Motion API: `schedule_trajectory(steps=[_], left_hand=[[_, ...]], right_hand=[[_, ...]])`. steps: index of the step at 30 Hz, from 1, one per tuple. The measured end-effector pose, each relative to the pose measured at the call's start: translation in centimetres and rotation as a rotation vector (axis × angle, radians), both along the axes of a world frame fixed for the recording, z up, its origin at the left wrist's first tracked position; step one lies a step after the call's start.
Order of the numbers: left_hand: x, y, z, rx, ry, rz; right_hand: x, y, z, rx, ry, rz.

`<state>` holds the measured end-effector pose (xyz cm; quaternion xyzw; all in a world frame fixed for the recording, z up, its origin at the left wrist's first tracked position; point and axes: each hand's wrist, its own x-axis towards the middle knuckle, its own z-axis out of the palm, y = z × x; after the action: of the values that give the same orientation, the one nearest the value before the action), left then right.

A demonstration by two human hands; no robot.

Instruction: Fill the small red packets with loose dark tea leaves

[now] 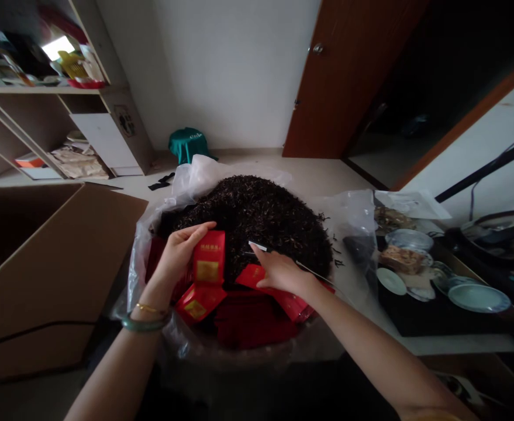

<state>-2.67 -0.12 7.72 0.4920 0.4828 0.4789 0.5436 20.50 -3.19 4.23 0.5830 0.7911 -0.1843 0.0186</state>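
My left hand (180, 251) pinches the upper edge of a red packet (210, 248) with gold print, held upright over other red packets. My right hand (280, 270) is closed around a long thin tool with a pale, shiny tip (257, 246); its thin handle emerges past the wrist side. Its lower fingers are by a red packet (250, 275) on the right, but I cannot tell whether they touch it. Beyond both hands rises a large heap of dark, dry, tea-like leaves (269, 204) in a clear plastic liner (140, 245). More dark red packets (257, 321) lie at its near side.
An open cardboard box (64, 275) stands at the left. To the right, a low dark tray (414, 318) bears bowls (479, 295) and a glass lid. A shelf (41, 90), a teal bag (190, 144) and a brown door (348, 70) are further back.
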Motion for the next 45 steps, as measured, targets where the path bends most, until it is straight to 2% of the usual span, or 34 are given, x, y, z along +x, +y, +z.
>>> schedule_trajectory(steps=[3, 7, 8, 11, 14, 17, 22, 27, 33, 37, 41, 43, 45], left_hand=[[-1.2, 0.0, 0.7, 0.038, 0.291, -0.237], [-0.4, -0.5, -0.4, 0.123, 0.501, -0.679], [0.0, -0.6, -0.8, 0.142, 0.529, -0.743], [1.2, -1.3, -2.1, 0.216, 0.688, -0.801], [1.6, -1.9, -2.5, 0.401, 0.975, -0.759], [1.3, -2.2, -2.8, 0.608, 1.243, -0.655], [1.3, -1.9, -3.9, 0.809, 1.466, -0.495], [1.6, -2.1, -5.5, 0.967, 1.459, -0.380], [-1.2, -3.6, -6.7, 1.170, 1.320, -0.315], [-1.9, -3.8, -6.6, 1.095, 1.257, -0.210], [-0.2, -2.6, -5.4, 0.837, 1.144, -0.039], [1.2, -2.0, -4.7, 0.708, 0.972, -0.006], [2.8, -1.6, -4.4, 0.544, 0.740, -0.084]], right_hand=[[-0.6, -0.1, -0.2, -0.057, -0.068, 0.030], [-0.4, 0.1, 0.0, -0.060, -0.038, 0.072], [-0.3, 0.2, 0.1, -0.050, -0.026, 0.079], [0.1, 0.5, 0.4, -0.003, -0.015, 0.070], [0.3, 0.8, 0.6, 0.064, 0.004, 0.011], [0.3, 1.0, 0.5, 0.190, 0.140, -0.025], [-0.2, 0.9, -0.3, 0.350, 0.410, 0.006], [-0.3, 1.3, -0.6, 0.381, 0.612, -0.037], [-0.1, 1.7, -0.6, 0.294, 0.808, -0.179], [-0.3, 1.7, -1.2, 0.320, 0.902, -0.172], [-1.0, 1.5, -1.7, 0.366, 1.025, -0.160], [-1.3, 1.4, -1.8, 0.377, 1.072, -0.167], [-1.6, 1.2, -1.9, 0.394, 1.106, -0.162]])
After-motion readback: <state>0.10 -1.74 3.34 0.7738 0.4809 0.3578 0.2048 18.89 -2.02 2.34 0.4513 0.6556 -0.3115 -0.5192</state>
